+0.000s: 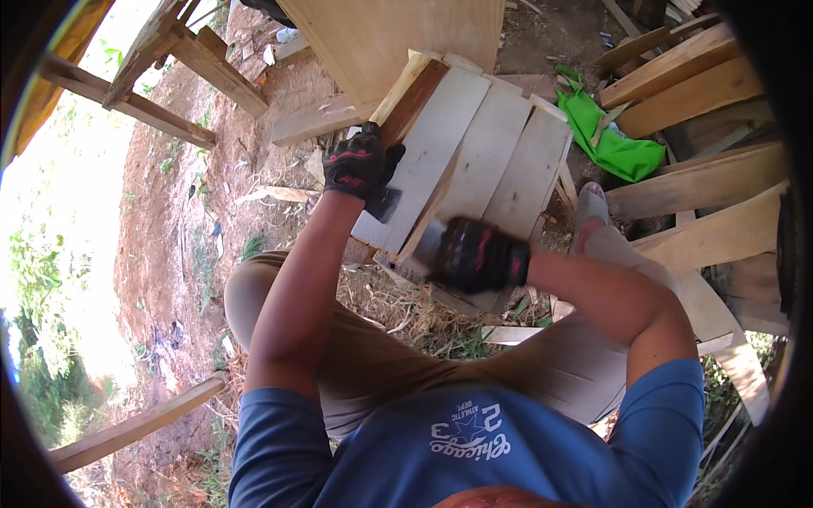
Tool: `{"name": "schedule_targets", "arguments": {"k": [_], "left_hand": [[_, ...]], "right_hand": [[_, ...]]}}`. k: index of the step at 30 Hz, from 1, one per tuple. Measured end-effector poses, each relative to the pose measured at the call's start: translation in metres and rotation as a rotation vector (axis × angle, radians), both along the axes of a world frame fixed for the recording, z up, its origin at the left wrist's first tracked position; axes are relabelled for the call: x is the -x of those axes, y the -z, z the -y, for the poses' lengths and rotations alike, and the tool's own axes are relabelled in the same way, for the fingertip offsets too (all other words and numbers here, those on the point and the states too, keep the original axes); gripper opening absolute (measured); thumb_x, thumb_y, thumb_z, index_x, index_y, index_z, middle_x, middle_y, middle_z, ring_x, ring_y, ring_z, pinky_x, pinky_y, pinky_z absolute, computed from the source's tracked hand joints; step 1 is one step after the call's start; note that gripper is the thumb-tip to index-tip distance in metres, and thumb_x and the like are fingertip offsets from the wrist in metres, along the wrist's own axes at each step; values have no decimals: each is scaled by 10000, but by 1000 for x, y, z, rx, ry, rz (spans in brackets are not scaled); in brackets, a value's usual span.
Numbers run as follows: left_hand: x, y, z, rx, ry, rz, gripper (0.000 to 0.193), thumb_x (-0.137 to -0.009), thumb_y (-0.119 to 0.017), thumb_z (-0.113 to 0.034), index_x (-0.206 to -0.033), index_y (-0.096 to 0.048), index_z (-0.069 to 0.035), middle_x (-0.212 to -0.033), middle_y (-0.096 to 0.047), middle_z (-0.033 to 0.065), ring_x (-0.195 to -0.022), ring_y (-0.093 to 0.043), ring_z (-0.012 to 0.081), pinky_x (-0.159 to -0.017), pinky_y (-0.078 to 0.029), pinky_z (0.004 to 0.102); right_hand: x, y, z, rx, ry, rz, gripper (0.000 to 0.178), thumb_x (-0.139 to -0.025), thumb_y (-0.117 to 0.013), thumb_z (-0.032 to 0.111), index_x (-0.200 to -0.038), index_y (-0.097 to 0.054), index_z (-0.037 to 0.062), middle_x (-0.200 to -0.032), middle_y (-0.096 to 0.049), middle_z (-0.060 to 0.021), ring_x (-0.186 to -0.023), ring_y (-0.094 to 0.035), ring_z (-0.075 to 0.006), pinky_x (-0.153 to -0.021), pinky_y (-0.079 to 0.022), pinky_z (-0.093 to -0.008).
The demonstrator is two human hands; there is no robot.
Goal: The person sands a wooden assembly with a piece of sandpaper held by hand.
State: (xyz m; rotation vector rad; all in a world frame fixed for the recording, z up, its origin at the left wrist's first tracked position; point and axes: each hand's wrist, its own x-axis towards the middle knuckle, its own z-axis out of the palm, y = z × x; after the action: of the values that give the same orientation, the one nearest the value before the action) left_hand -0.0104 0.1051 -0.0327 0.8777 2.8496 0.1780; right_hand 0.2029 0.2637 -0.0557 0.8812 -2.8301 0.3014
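My left hand [360, 163], in a black glove with red marks, is closed round the near end of a rough wooden billet [414, 103]. The billet is dark brown on one face and pale on the other. It rests tilted along the left edge of a low top of pale planks [501, 158]. My right hand [481, 256], gloved alike, is closed in a fist above the near edge of the planks and blurred by motion. A greyish smear beside its fingers may be part of a tool; its kind cannot be made out. A dark patch [385, 205] lies below my left hand.
A large plywood sheet [394, 42] stands beyond the planks. To the right are a bright green bag [611, 140] and stacked rough boards [699, 199]. A wooden frame [203, 72] stands at the far left; a loose board [140, 423] lies near left. My knees flank the planks.
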Motion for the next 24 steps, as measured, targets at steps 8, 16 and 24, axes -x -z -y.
{"name": "schedule_targets", "arguments": {"k": [8, 16, 24], "left_hand": [[3, -3, -3, 59, -40, 85, 747, -990, -609, -626, -1437, -574, -28, -1254, -736, 243, -1195, -705, 406, -992, -560, 520], [-1, 1, -4, 39, -65, 22, 715, -986, -612, -625, -1388, -610, -33, -1233, -744, 241, -1172, -711, 417, -1001, -554, 538], [2, 1, -12, 16, -56, 17, 592, -980, -668, -538, -1326, -622, -60, -1239, -742, 215, -1160, -709, 421, -944, -564, 560]], "right_hand": [[36, 18, -69, -360, 590, -249, 216, -984, -563, 195, -964, -757, 101, -680, -690, -92, -624, -690, -283, -621, -526, -467], [26, -6, -3, -152, -114, 1, 154, -957, -594, 188, -1000, -718, 107, -704, -692, -83, -639, -694, -284, -672, -542, -466], [31, 5, 10, -179, 410, -193, 179, -877, -633, 169, -1000, -732, 85, -694, -702, -75, -667, -704, -281, -643, -518, -462]]}}
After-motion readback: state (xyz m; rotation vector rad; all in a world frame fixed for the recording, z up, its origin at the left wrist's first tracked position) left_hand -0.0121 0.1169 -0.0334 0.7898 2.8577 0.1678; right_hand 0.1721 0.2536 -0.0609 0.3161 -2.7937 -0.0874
